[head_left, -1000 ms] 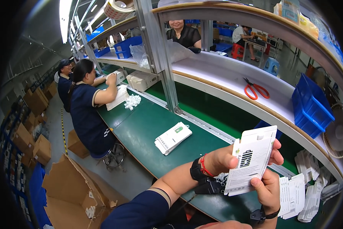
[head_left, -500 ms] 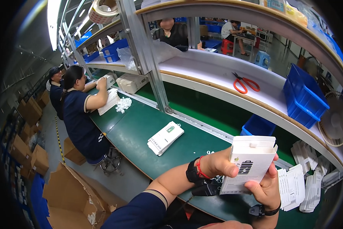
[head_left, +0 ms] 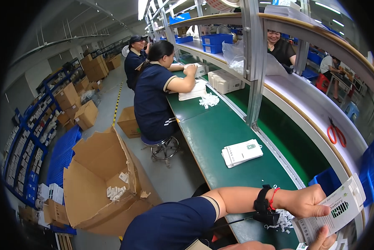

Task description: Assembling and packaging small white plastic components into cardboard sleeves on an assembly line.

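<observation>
A flat white carton with a green and black print (head_left: 346, 204) is held tilted at the far right. My left hand (head_left: 307, 203) grips its left side, thumb pressed on the printed face; a black strap and red cord circle that wrist. My right hand (head_left: 323, 241) holds the carton's lower end, its thumb on the front and most of its fingers hidden. Under my left wrist lies a heap of small white plastic pieces (head_left: 284, 221). Farther along the green bench (head_left: 214, 133) sits a short stack of similar flat white cartons (head_left: 242, 153).
A large open cardboard box (head_left: 99, 162) with white scraps stands left of the bench. Co-workers (head_left: 151, 91) work at the far end, beside another white heap (head_left: 209, 100). A shelf above the bench carries red-handled pliers (head_left: 336, 133) and blue bins (head_left: 372, 175).
The view has swung left, so the bench and carton appear farther right. Both hands still hold the carton, now tilted more, and its upper flap end is less visible.
</observation>
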Motion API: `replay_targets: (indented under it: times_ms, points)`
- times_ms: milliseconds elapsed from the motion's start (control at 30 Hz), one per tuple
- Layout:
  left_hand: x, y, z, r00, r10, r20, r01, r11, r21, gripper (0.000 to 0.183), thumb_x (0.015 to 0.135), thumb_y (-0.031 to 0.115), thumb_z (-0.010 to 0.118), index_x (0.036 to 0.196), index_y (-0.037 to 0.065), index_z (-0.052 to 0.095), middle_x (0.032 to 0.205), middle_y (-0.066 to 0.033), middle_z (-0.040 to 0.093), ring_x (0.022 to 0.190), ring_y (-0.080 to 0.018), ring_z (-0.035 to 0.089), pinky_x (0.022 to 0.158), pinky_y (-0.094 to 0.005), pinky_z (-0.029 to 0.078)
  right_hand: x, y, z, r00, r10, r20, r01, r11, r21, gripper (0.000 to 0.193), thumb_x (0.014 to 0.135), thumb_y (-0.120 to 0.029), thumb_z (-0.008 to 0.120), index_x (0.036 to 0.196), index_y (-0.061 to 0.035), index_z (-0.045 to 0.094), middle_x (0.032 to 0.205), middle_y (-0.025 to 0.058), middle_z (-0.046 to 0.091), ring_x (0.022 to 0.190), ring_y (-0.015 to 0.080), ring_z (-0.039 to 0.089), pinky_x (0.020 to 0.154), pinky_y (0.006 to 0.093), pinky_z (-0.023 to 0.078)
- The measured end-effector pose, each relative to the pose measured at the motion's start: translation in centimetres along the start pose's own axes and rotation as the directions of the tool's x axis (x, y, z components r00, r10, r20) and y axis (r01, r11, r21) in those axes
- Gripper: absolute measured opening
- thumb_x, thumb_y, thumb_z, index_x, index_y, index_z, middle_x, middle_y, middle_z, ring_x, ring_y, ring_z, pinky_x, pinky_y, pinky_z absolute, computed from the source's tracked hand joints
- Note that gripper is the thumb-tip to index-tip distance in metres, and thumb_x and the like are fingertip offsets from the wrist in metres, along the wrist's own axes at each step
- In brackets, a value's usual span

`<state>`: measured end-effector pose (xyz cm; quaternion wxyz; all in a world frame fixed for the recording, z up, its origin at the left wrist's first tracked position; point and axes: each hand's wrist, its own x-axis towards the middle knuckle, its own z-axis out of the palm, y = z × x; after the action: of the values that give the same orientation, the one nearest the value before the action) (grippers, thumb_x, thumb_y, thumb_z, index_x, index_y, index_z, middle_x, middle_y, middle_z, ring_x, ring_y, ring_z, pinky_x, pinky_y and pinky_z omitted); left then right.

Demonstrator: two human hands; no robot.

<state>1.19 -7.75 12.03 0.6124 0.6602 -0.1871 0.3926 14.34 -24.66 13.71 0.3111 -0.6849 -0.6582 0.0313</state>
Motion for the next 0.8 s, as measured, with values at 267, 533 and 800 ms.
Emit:
replay_targets:
  times_ms: [267, 533, 800]
  points:
    - [0.1, 0.2, -0.6, 1.000, -0.009, 0.002, 0.009, 1.000, 0.028, 0.048, 0.094, 0.033, 0.056, 0.062, -0.003, 0.052, 0.052, -0.0165, 0.048, 0.042, -0.0228, 0.041, 0.043, -0.0342, 0.032, -0.4, 0.6, 0.8, 0.989, 0.142, -0.044, -0.141, 0.990, 0.022, 0.040, 0.096, -0.025, 0.045, 0.092, 0.0071, 0.068, 0.079, 0.0223, 0.067, 0.069, 0.0295, 0.066, 0.061, 0.0379, 0.050]
    - [-0.2, -0.7, -0.6, 0.986, 0.027, 0.167, -0.056, 0.984, 0.169, 0.053, 0.092, 0.027, 0.057, 0.050, 0.000, 0.041, 0.046, -0.0143, 0.038, 0.040, -0.0301, 0.036, 0.042, -0.0377, 0.028, -0.9, 0.3, 2.0, 0.959, 0.163, -0.231, -0.129, 0.980, 0.154, 0.038, 0.094, -0.028, 0.050, 0.087, 0.0064, 0.067, 0.075, 0.0190, 0.066, 0.065, 0.0295, 0.062, 0.060, 0.0377, 0.047]
    - [0.0, 0.1, -0.8, 0.979, -0.007, 0.206, -0.039, 0.976, 0.215, 0.059, 0.089, 0.042, 0.059, 0.052, -0.002, 0.049, 0.044, -0.0144, 0.042, 0.035, -0.0231, 0.035, 0.038, -0.0356, 0.029, -1.8, 0.8, 1.9, 0.935, 0.203, -0.290, -0.188, 0.979, 0.079, 0.041, 0.094, -0.031, 0.052, 0.099, 0.0087, 0.064, 0.088, 0.0221, 0.067, 0.079, 0.0285, 0.063, 0.072, 0.0367, 0.048]
